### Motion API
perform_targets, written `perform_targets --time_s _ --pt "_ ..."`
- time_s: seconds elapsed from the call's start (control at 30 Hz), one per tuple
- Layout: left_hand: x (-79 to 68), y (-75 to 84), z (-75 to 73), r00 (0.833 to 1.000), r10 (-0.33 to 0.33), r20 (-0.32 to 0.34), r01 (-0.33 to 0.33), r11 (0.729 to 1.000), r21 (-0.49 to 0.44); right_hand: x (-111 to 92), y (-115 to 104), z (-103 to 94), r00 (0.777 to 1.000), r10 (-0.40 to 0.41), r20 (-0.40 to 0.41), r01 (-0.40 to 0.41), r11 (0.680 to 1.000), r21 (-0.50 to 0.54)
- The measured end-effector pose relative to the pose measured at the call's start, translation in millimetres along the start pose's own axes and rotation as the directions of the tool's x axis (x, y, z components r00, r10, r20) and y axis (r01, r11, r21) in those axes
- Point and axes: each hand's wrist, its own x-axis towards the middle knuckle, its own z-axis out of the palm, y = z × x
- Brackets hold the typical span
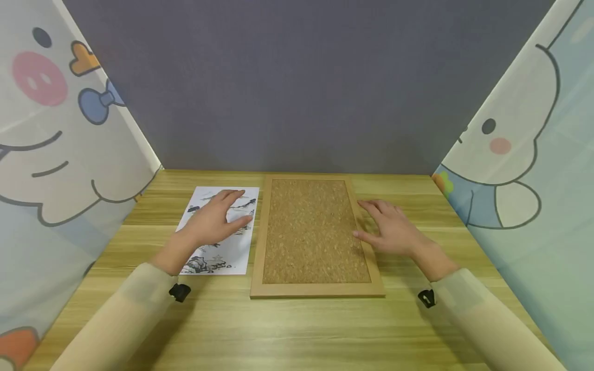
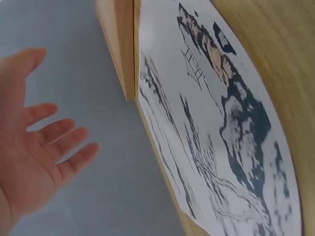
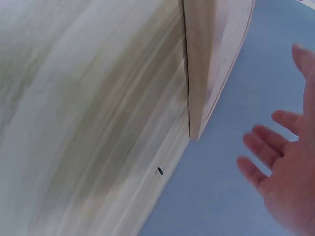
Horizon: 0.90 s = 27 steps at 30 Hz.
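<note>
A wood-framed cork board (image 1: 315,232) lies flat on the table, its long side running away from me. Just left of it is a white sheet of paper (image 1: 236,252) printed with an ink landscape of rocks and trees. My left hand (image 1: 211,221) hovers over the sheet with thumb and fingers spread, holding nothing; the left wrist view shows it raised off the paper (image 2: 172,49). My right hand (image 1: 390,226) is above the board's right edge, fingers spread and nothing held. In the right wrist view this hand (image 3: 285,162) appears apart from the frame (image 3: 199,73).
The wood-grain table (image 1: 301,335) ends at a grey upright panel (image 1: 297,93) at the back. Cartoon-printed curtains (image 1: 60,170) stand along the left and right sides. A black strap piece (image 1: 180,292) hangs at my left cuff and another (image 1: 426,298) at my right.
</note>
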Motion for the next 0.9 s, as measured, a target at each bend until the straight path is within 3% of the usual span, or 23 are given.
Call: perform_targets --time_s 0.17,0.33,0.6,0.73,0.9 --pt "-6.5 -19.6 -11.2 0.997 -0.059 -0.052 0.052 0.991 -0.119 -1.7 1.4 -1.9 1.000 -0.004 -0.023 0.007 0.994 0.111" --pt "-15.0 -46.1 -21.1 0.991 -0.130 -0.020 0.122 0.965 -0.234 -6.0 10.8 -1.2 1.000 -0.016 0.001 0.016 0.974 0.228" --pt "-26.2 -87.0 -27.4 0.963 -0.264 0.058 0.270 0.936 -0.226 -14.6 26.7 5.8 0.999 -0.011 0.040 -0.002 0.952 0.306" --pt "-30.4 -100.8 -27.4 0.939 -0.332 0.095 0.344 0.917 -0.200 -16.9 29.5 9.8 0.998 -0.029 0.053 0.010 0.945 0.326" --pt "-36.0 -106.7 -28.9 0.887 -0.429 0.171 0.452 0.883 -0.126 -19.3 30.0 13.0 0.995 -0.048 0.087 0.012 0.928 0.372"
